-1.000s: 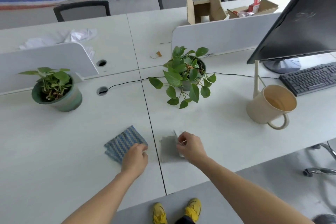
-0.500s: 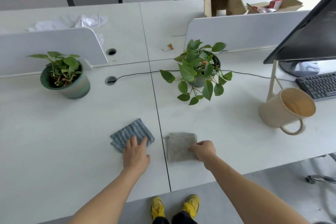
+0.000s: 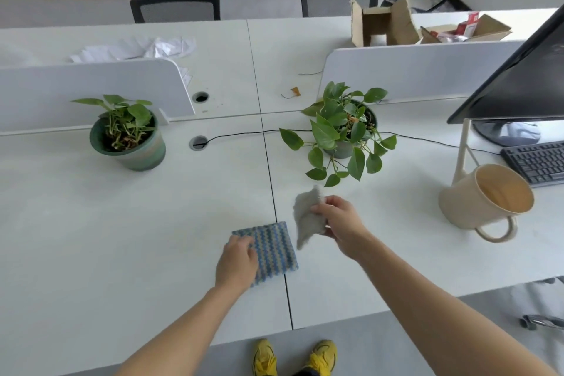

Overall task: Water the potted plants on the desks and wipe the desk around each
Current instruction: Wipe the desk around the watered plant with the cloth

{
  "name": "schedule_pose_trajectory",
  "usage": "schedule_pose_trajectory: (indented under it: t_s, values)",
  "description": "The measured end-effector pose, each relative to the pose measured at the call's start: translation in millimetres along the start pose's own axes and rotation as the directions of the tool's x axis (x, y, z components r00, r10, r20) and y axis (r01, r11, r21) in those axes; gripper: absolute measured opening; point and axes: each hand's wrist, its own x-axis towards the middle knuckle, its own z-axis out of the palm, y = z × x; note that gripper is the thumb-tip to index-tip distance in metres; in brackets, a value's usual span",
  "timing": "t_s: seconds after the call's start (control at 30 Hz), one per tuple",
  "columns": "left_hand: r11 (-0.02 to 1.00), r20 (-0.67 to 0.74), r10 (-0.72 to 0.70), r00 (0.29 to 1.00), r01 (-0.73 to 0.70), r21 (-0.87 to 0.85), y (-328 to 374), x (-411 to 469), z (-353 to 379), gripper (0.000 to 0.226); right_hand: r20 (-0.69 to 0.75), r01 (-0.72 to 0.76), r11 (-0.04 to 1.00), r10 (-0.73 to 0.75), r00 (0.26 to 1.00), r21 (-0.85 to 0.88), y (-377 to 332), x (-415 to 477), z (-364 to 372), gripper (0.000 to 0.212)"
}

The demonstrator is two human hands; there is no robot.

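My right hand (image 3: 337, 221) holds a grey cloth (image 3: 306, 218) lifted off the white desk (image 3: 91, 238), just in front of the leafy potted plant (image 3: 341, 131) at the centre. My left hand (image 3: 237, 260) rests flat on the left part of a blue striped cloth (image 3: 274, 249) lying on the desk near the seam. A second plant in a green pot (image 3: 129, 134) stands at the left. A beige watering can (image 3: 485, 198) with a long spout sits at the right, untouched.
A monitor (image 3: 525, 76) and a keyboard (image 3: 537, 162) fill the right side. A black cable (image 3: 238, 134) runs across the desk to a grommet hole. White dividers (image 3: 91, 88) stand behind the plants, with crumpled paper and cardboard boxes (image 3: 384, 21) beyond. My yellow shoes show below the desk edge.
My right hand has picked the grey cloth up off the desk and raised it toward the centre plant. My left hand stays on the blue striped cloth.
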Motion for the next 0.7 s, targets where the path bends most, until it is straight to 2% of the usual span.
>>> schedule_pose_trajectory:
  t_s: [0.1, 0.2, 0.27, 0.3, 0.37, 0.43, 0.53, 0.6, 0.7]
  values:
    - [0.997, -0.136, -0.065, 0.989, 0.057, -0.056, -7.6, 4.8, -19.9, 0.031, 0.112, -0.062, 0.998, 0.064, 0.992, -0.017, 18.6, -0.7, 34.7, 0.012]
    - [0.998, -0.129, 0.013, 0.992, -0.005, 0.057, -15.0, -1.8, -25.3, 0.035, 0.081, -0.129, 0.966, 0.150, 0.985, -0.222, 55.9, 8.1, 46.1, 0.010]
    - [0.964, 0.040, 0.113, 0.993, -0.119, 0.239, -17.7, -9.1, -20.0, 0.042, -0.012, -0.138, 0.922, 0.143, 0.990, -0.361, 72.5, 13.1, 38.0, 0.022]
    - [0.926, 0.156, 0.140, 0.978, -0.185, 0.329, -17.4, -12.0, -16.5, 0.045, -0.068, -0.132, 0.908, 0.115, 0.991, -0.398, 74.3, 14.4, 30.5, 0.022]
    - [0.843, 0.330, 0.101, 0.939, -0.257, 0.473, -14.5, -15.2, -10.5, 0.050, -0.155, -0.123, 0.908, 0.065, 0.986, -0.402, 68.4, 15.2, 8.9, 0.011]
    - [0.766, 0.360, 0.045, 0.932, -0.263, 0.586, -6.7, -14.3, -6.9, 0.049, -0.240, -0.134, 0.937, 0.056, 0.969, -0.322, 55.7, 15.9, -21.2, 0.016]
    - [0.647, 0.315, 0.030, 0.948, -0.259, 0.717, 21.6, -8.4, -9.3, 0.035, -0.408, -0.130, 0.970, 0.036, 0.912, -0.207, 38.2, 12.4, -79.4, 0.032]
    - [0.636, 0.311, 0.061, 0.948, -0.277, 0.721, 50.2, -2.9, -7.7, 0.035, -0.522, -0.111, 0.971, -0.016, 0.853, -0.210, 27.6, 4.3, -120.7, 0.045]
    - [0.680, 0.355, 0.123, 0.927, -0.339, 0.650, 96.4, 5.4, 8.3, 0.029, -0.642, -0.044, 0.953, -0.168, 0.748, -0.301, 6.4, -8.2, -175.6, 0.048]
